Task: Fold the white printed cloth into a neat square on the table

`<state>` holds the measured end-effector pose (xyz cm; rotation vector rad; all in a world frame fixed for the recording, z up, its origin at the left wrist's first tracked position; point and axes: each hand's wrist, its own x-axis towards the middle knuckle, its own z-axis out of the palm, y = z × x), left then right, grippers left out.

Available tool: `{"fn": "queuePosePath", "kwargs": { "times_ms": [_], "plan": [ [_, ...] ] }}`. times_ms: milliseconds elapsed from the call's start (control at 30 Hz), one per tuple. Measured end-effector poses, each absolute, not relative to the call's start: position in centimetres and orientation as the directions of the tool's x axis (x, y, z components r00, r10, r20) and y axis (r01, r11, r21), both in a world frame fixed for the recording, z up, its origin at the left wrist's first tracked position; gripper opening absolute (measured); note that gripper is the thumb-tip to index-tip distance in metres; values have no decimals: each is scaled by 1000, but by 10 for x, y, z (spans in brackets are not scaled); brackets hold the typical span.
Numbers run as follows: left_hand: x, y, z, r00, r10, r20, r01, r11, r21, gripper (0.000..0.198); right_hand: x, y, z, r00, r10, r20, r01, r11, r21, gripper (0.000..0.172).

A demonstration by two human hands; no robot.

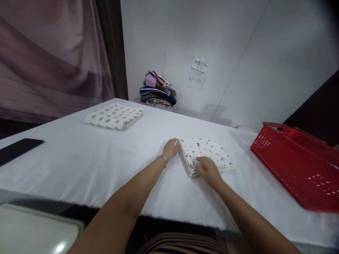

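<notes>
A folded white cloth [209,150] with a small scattered print lies on the white-covered table in front of me, its layered edges showing at the left. My left hand [171,148], with a bracelet at the wrist, is closed on its far left corner. At the near edge, my right hand [208,170] has its thumb and fingers curled together on the fabric, slightly blurred. Farther left rests another folded cloth [113,115], white with grey and green shapes, touched by neither hand.
A red plastic basket [293,165] stands at the table's right side. Against the wall is a stack of folded fabrics [158,90]. A dark flat object [19,150] lies at the left edge of the white tablecloth [106,165]. Paper signs [196,80] hang on the wall.
</notes>
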<state>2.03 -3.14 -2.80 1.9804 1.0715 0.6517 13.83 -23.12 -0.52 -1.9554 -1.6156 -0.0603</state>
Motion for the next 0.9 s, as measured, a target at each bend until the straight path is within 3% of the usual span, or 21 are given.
{"fn": "queuePosePath", "kwargs": {
  "times_ms": [100, 200, 367, 567, 900],
  "plan": [
    [26, -24, -31, 553, 814, 178, 441, -468, 766, 50, 102, -229, -11, 142, 905, 402, 974, -55, -221, 28],
    [30, -18, -33, 606, 758, 243, 427, -567, 704, 50, 95, -226, -14, 158, 896, 415, 984, -106, -146, 21],
    [33, -11, -32, 661, 707, 253, 401, -618, 676, 42, 96, -224, -16, 156, 871, 466, 987, -118, -109, 16],
    [37, -8, -30, 592, 783, 191, 428, -506, 749, 38, 93, -230, -19, 130, 855, 502, 990, -90, -104, 18],
    [37, -4, -35, 586, 789, 182, 376, -464, 802, 34, 97, -230, -27, 123, 842, 526, 992, -86, -94, 17]
  ]
}}
